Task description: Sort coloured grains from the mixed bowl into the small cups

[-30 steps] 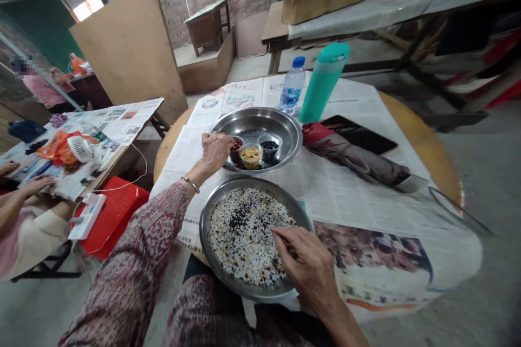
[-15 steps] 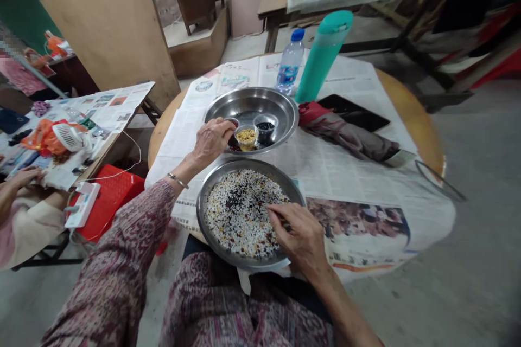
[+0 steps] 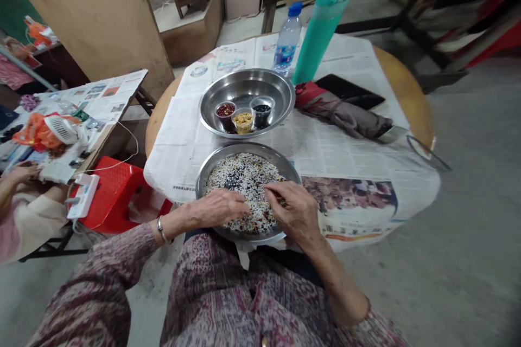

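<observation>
A tall plywood sheet stands beyond the work area, its top cut off by the frame. Nearer, a round wooden table is mostly hidden beneath overlapping newspaper, whose small print is too blurred to read. A stainless-steel basin sits towards the back; just in front, close to the person, is a shallower metal dish, its near rim partly covered by the hands. Right of the basin lies a folded umbrella, partly hiding a flat black object whose kind is unclear. A turquoise bottle stands beside a clear water bottle, overlapping its edge.

The right hand is over the dish's right side, thumb and forefinger drawn near each other, the other fingers curled, the palm out of sight. The left hand is over the left side, fingertips bunched and pointing down. Whether either is closed on anything cannot be told.

In the basin, three clear plastic cups contain dark red beans, yellow kernels and black beans. The mixed grains, white, black, yellow and reddish, lie across the dish, partly masked by the fingers.
</observation>
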`<state>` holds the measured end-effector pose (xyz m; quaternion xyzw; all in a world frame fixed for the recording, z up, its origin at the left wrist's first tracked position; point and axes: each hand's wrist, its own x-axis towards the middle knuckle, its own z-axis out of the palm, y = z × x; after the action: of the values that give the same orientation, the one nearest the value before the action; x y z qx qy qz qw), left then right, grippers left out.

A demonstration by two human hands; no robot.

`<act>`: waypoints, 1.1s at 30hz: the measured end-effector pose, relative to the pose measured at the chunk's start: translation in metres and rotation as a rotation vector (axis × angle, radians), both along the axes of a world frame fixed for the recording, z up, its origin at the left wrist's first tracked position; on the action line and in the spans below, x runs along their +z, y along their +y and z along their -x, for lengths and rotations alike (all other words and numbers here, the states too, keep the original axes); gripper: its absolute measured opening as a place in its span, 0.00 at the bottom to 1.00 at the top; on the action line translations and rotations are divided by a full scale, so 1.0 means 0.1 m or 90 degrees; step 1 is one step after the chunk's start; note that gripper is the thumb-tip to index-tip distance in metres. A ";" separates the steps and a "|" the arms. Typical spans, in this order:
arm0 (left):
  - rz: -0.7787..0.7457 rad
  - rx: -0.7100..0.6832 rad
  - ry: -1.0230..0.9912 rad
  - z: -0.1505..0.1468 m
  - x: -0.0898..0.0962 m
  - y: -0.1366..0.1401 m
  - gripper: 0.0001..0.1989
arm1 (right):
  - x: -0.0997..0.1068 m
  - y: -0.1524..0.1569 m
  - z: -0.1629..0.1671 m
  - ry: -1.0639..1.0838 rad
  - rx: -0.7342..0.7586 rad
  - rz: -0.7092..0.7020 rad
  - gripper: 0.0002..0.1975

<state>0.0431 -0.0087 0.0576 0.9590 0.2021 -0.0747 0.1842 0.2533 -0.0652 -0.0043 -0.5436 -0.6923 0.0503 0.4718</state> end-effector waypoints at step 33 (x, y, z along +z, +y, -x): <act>-0.052 0.315 -0.012 0.25 0.04 -0.33 0.36 | -0.02 -0.02 0.03 0.075 -0.033 -0.008 0.08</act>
<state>0.0185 -0.0413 0.0614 0.8877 0.4317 -0.0104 0.1599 0.2508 -0.0675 -0.0065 -0.5544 -0.6493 0.0654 0.5165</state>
